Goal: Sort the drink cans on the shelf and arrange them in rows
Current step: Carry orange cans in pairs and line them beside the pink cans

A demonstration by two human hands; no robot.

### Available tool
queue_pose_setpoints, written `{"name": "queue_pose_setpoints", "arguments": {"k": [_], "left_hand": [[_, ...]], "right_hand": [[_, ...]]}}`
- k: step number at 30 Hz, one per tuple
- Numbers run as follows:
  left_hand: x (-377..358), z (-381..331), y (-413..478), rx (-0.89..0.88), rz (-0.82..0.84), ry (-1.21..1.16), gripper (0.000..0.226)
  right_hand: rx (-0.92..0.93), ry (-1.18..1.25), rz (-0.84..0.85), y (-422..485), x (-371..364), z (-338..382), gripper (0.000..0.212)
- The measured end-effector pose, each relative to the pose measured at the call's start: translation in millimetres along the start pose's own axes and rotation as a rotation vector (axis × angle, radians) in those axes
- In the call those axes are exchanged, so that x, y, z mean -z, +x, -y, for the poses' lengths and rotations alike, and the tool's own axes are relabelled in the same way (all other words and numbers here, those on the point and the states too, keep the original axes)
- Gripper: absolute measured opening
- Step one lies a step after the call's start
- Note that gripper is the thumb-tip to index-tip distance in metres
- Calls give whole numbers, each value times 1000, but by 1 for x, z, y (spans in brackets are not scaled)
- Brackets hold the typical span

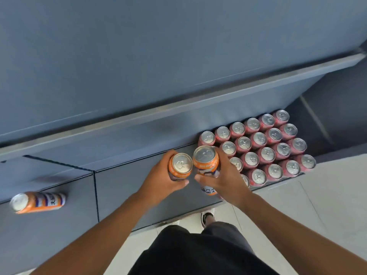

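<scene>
My left hand (164,176) grips 1 orange can (180,165), my right hand (225,180) a 2nd can (205,162); clipping the red cans (266,153) beside it could domino them.

Orange cans (206,163) with white-and-purple print, red cans (268,155) with silver tops, grey-blue shelf (123,181).

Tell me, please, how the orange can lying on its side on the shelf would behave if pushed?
The lying orange can would probably roll, since it rests on its round wall on the flat shelf. Its smooth printed side may slip in a loose grip.
</scene>
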State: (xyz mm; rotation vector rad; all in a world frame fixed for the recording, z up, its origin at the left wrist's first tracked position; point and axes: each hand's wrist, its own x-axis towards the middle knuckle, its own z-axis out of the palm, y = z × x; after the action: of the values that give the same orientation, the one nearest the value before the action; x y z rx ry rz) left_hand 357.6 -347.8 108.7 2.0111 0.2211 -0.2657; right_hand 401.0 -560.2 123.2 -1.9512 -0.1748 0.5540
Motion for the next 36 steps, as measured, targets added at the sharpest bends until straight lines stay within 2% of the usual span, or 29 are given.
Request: {"name": "queue_pose_setpoints", "arguments": {"k": [4,9,15,21,26,30,36], "left_hand": [[-15,2,21,35,-37,49,61],[-28,15,35,83,-59,106,63],[-40,38,47,116,-182,151,70],[-38,49,64,117,-280,154,69],[-43,59,83,171,-345,146,64],[-56,70,96,215,-404,108,67],[-67,85,111,219,-474,5,66]], "right_hand": [[39,-11,31,31,12,-13,60],[81,-92,60,63,20,-32,62],[95,-94,133,84,15,-39,53],[153,-121,115,108,7,-40,50],[179,-237,43,131,-4,-54,50],[248,-525,-64,141,-9,-69,65],[229,-651,-136,147,-23,-85,75]]}}
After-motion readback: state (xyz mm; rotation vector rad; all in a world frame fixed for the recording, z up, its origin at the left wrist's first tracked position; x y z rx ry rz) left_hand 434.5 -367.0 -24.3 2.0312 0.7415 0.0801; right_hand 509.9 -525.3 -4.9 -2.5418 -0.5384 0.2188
